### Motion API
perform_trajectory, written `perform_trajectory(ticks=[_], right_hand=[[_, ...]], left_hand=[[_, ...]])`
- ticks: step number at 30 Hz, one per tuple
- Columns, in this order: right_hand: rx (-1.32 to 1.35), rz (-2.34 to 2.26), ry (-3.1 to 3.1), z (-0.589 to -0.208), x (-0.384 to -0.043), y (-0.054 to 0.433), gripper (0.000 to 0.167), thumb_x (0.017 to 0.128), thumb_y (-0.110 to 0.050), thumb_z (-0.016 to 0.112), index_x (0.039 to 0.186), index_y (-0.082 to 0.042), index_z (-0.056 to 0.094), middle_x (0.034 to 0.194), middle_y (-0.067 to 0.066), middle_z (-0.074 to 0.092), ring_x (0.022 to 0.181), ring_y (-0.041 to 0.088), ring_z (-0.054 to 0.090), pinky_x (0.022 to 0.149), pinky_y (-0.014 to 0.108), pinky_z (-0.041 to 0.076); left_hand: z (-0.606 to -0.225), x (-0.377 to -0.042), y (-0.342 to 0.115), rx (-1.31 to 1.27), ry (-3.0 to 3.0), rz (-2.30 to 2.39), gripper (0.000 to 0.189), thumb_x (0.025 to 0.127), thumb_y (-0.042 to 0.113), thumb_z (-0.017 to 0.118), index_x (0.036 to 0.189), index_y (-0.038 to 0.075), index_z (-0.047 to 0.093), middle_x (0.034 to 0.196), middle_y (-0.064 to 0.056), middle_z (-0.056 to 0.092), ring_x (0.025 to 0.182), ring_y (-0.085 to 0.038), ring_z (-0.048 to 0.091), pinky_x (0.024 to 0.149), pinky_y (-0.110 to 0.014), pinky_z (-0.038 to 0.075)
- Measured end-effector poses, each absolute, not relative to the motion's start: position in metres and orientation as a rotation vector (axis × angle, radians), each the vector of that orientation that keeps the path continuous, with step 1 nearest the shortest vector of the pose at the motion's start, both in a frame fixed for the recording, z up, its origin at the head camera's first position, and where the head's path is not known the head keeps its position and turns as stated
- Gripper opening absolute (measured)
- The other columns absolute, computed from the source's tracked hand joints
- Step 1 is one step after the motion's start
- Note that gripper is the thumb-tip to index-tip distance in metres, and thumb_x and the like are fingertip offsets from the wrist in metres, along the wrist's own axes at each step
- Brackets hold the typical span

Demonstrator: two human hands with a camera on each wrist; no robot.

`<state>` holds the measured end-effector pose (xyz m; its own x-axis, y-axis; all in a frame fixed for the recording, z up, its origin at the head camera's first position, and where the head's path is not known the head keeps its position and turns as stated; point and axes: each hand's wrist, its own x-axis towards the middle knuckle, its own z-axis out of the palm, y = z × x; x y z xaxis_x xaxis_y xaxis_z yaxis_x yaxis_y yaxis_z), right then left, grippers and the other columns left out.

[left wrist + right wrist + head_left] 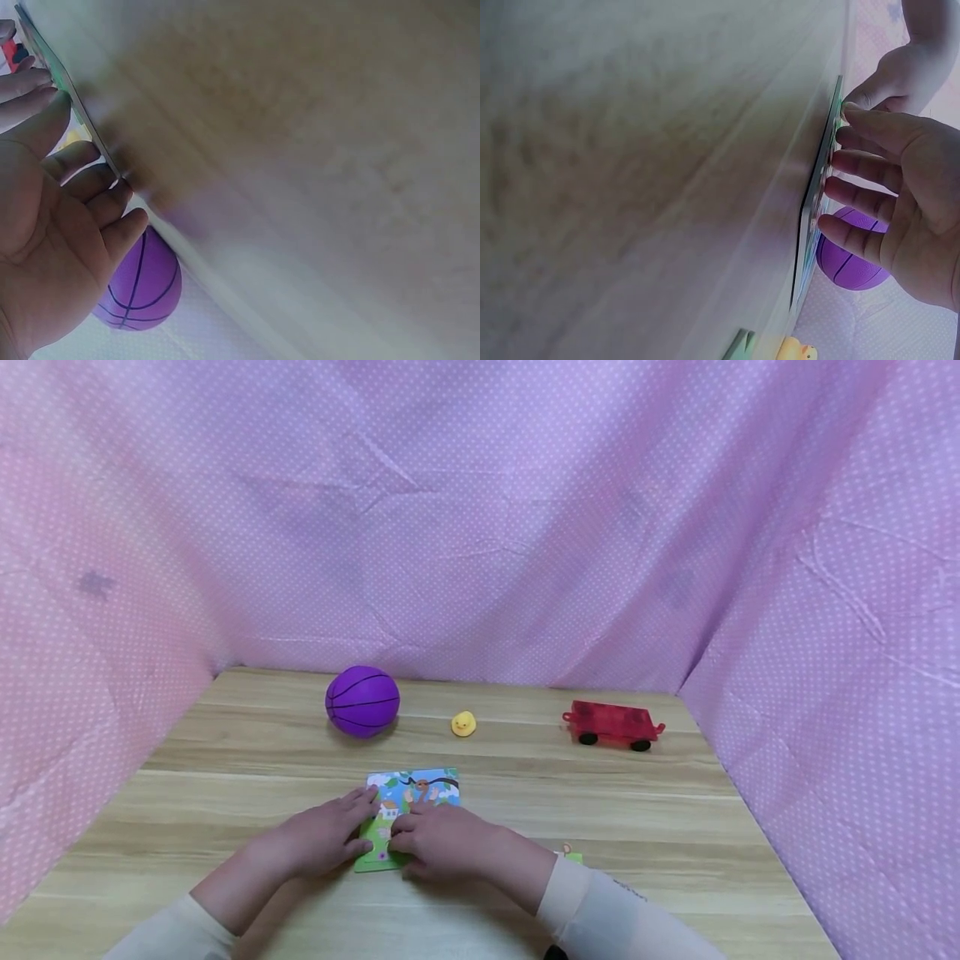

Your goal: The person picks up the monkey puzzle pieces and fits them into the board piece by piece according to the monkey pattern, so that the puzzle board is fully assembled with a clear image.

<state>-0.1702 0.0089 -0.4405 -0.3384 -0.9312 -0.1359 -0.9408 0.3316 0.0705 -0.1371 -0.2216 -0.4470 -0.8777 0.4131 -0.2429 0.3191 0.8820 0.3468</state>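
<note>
A thin, flat picture board (381, 852) with a cartoon scene of blue sky, green grass and a small house lies on the table. My left hand (327, 833) rests along its left edge, with fingertips and thumb touching the border. Over the board's lower right part, my right hand (450, 841) presses its fingertips on the picture and hides some of it. In the right wrist view the fingers of the right hand (900, 187) are spread and gently bent against the board (810, 202). The left wrist view shows the left hand (60, 202) palm-on, fingers at the board's edge.
Behind the board stand a purple ball (362, 702) with black lines, a yellow toy duck (463, 724) and a red toy wagon (611, 723). A small green piece (572, 857) pokes out past my right forearm. Pink dotted cloth (480, 527) encloses the wooden table (637, 810).
</note>
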Motion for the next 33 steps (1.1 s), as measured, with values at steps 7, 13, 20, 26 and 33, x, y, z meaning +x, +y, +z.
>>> perform_trajectory(ticks=[7, 13, 20, 26, 33], right_hand=[[-1.779, 0.298, 2.522, -0.442, -0.168, 0.012, 0.043, 0.095, -0.05, 0.058, 0.137, -0.039, 0.056, 0.139, -0.016, 0.053, 0.135, 0.014, 0.046, 0.101, 0.031, 0.05], [-1.746, 0.297, 2.501, -0.436, -0.164, 0.016, 0.047, 0.095, -0.05, 0.059, 0.14, -0.037, 0.053, 0.145, -0.014, 0.049, 0.138, 0.016, 0.042, 0.103, 0.035, 0.05], [-1.594, 0.032, 2.533, -0.429, -0.18, 0.046, 0.039, 0.095, -0.043, 0.061, 0.132, -0.028, 0.06, 0.136, -0.008, 0.057, 0.127, 0.011, 0.052, 0.106, 0.031, 0.046], [-1.181, -0.049, 2.591, -0.419, -0.197, 0.089, 0.029, 0.09, -0.044, 0.067, 0.112, -0.024, 0.065, 0.103, -0.011, 0.063, 0.092, 0.007, 0.059, 0.083, 0.028, 0.053], [-0.794, 0.117, 2.554, -0.416, -0.194, 0.119, 0.042, 0.074, -0.053, 0.08, 0.091, -0.023, 0.057, 0.079, -0.008, 0.053, 0.071, 0.012, 0.05, 0.063, 0.029, 0.046]], left_hand=[[-0.448, -0.138, -0.22, 0.536, 2.764, 0.378, 0.061, 0.097, 0.036, 0.06, 0.148, 0.007, 0.043, 0.159, -0.017, 0.031, 0.143, -0.04, 0.034, 0.112, -0.058, 0.035], [-0.446, -0.137, -0.219, 0.546, 2.762, 0.388, 0.062, 0.097, 0.036, 0.061, 0.147, 0.005, 0.044, 0.158, -0.018, 0.031, 0.142, -0.041, 0.034, 0.112, -0.059, 0.035], [-0.444, -0.137, -0.217, 0.505, 2.746, 0.408, 0.07, 0.093, 0.043, 0.063, 0.148, 0.006, 0.042, 0.16, -0.017, 0.029, 0.145, -0.039, 0.031, 0.115, -0.057, 0.032], [-0.444, -0.137, -0.217, 0.503, 2.719, 0.438, 0.074, 0.092, 0.045, 0.064, 0.149, 0.005, 0.041, 0.16, -0.018, 0.026, 0.145, -0.04, 0.029, 0.115, -0.057, 0.031], [-0.443, -0.136, -0.217, 0.496, 2.708, 0.453, 0.074, 0.092, 0.045, 0.065, 0.149, 0.005, 0.041, 0.16, -0.018, 0.026, 0.145, -0.04, 0.029, 0.115, -0.058, 0.031]])
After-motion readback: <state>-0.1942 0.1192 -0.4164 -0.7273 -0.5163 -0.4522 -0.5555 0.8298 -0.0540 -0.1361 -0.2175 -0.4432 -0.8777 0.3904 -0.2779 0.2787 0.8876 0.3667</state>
